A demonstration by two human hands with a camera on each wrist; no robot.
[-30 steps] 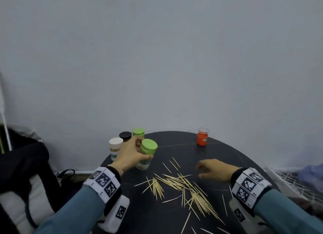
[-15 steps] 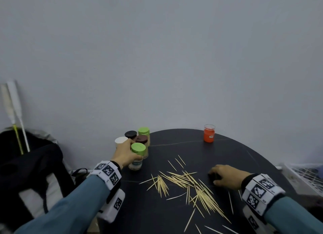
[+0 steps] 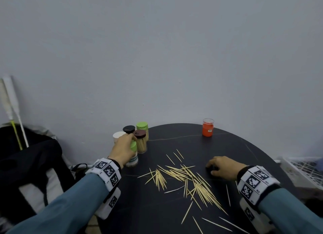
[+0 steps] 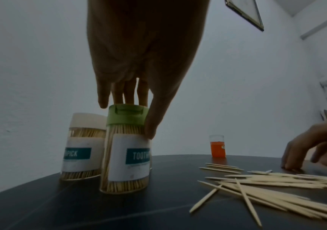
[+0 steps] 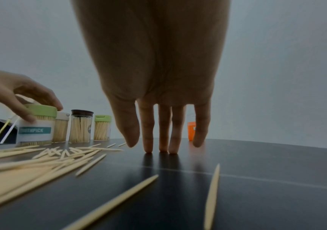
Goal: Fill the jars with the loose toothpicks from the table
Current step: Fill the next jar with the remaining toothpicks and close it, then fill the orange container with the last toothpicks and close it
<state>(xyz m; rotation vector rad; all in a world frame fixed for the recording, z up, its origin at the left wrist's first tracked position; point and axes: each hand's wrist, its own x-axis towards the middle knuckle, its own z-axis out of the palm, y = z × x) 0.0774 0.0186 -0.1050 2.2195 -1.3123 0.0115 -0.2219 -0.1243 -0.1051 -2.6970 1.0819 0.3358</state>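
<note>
the left hand (image 3: 123, 150) reaches over a green-lidded jar (image 4: 126, 149) at the left edge of the round dark desk (image 3: 174, 216). its grip is curled over the lid from above, fingers (image 4: 128, 95) on the lid's top and far side, thumb pressed against the jar's side just under the lid. the jar stands on the desk, packed with toothpicks, and a white label with a teal band faces the wrist camera.

just behind it stands a white-lidded jar (image 4: 83, 146), also full, with the same kind of label. beside these, toward the wall, stand a brown-lidded jar (image 3: 140, 142), a black-lidded jar (image 3: 129, 129) and a second green-lidded jar (image 3: 143, 130), all close together.

the loose toothpicks (image 3: 185, 178) lie scattered across the middle of the desk, between the two hands, with a few strays nearer the front edge.

the right hand (image 3: 222, 167) rests on the desk to the right of the pile. its grip holds nothing: the fingers (image 5: 163, 129) point straight down, slightly spread, with three fingertips touching the dark surface.

a small orange jar (image 3: 208, 127) with no lid stands alone at the far side of the desk, well apart from the other jars.
</note>
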